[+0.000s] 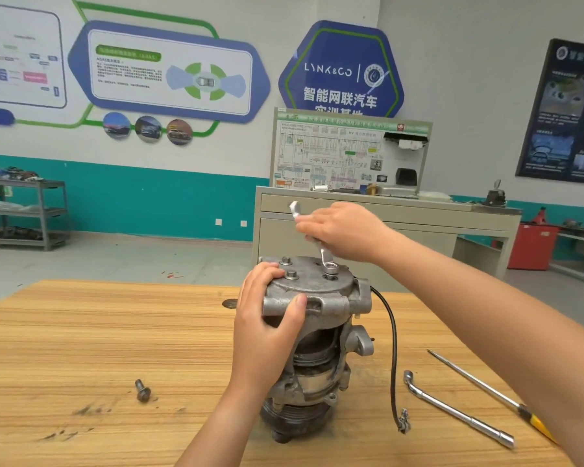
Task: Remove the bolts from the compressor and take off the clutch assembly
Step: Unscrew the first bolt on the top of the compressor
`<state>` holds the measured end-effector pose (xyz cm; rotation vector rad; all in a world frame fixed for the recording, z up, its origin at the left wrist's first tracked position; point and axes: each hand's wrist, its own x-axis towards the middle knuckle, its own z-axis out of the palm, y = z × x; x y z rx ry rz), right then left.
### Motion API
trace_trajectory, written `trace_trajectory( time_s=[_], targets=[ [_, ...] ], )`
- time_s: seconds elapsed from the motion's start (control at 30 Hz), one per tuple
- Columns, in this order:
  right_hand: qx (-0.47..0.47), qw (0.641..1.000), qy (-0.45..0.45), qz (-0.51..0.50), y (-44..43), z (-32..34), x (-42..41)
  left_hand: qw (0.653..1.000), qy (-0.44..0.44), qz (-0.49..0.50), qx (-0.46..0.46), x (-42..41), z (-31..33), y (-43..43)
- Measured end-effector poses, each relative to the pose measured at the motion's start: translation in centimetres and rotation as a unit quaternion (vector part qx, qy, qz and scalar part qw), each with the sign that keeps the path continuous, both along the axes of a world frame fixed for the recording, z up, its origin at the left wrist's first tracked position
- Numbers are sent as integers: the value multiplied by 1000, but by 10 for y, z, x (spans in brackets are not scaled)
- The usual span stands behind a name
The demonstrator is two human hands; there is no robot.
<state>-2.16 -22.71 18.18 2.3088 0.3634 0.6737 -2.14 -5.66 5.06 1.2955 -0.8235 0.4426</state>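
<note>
Head view, items as we find them:

1. Compressor (317,335): stands on end on the wooden table (81,332), near its middle, flat end cover up. We see the dark clutch pulley (294,420) at the bottom, against the tabletop.
2. Left hand (267,321): grips the upper housing from the left side, fingers curled over the cover's rim, thumb pressed on a mounting ear.
3. Seated bolts (291,274): two stand in the cover just beside the left fingertips.
4. Right hand (346,230): above and behind the cover, fingers closed round the shank of a wrench (323,256).
5. The wrench slants down from that hand; its ring end sits over a third bolt on the cover's right side, and its open end sticks out past the fingers.
6. Loose bolt (143,391): lies on the table, well left of the compressor.
7. Black cable (393,348): hangs down the compressor's right side, with its connector on the table.
8. L-shaped socket wrench (452,404) and yellow-handled screwdriver (479,385): we list both lying to the right, apart from both hands.
</note>
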Motion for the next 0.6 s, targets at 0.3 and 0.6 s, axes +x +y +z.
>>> trace_trajectory(
  time_s=[0.3,0.6],
  targets=[
    [413,887,-184,-93,-22,-6,-90,1000,5,-12,3,-3,1,1],
    [193,949,-26,-246,40,-23,-154,1000,11,-12,8,-3,1,1]
  ],
)
